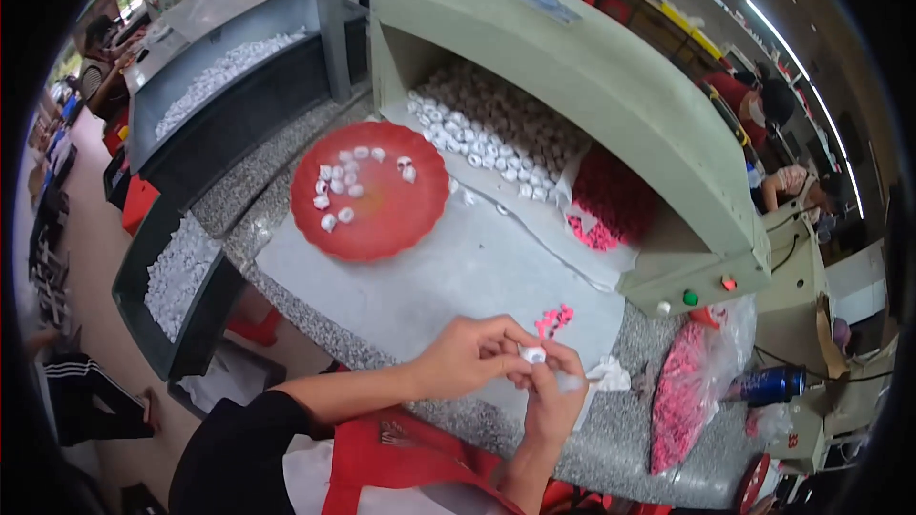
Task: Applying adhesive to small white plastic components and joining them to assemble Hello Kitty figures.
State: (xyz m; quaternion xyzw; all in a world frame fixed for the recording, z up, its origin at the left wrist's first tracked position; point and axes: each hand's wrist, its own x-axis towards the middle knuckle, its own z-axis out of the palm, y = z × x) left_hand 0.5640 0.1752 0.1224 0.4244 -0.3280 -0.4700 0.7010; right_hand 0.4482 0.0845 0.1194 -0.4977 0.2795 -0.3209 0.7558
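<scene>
Both hands meet over a small white piece at a crowded surface

Tapered dark bin (215, 300) at the lower left of the frame holds a heap of white bits (179, 272), while a longer dark bin (239, 119) at upper left carries more of the same. Right of them, a scalloped red dish (382, 234) sits left of centre with small white rounded pieces scattered across it, its near part bare. A white sheet (410, 296) spreads over the speckled grey surface (611, 453). At lower centre, the left hand (465, 355) pinches a white piece (531, 355) between its fingertips, and the right hand (553, 393) grips the same piece from the other side, just below a small cluster of pink bits (553, 320). Behind them, an arched beige hood (534, 29) fills the upper centre, sheltering rows of white pieces (477, 138) and, at its right end, a pink pile (603, 224). A crumpled white tissue (611, 375) lies just right of the hands. Farther right rest a clear bag of pink bits (680, 391) and a blue can (771, 383)
</scene>
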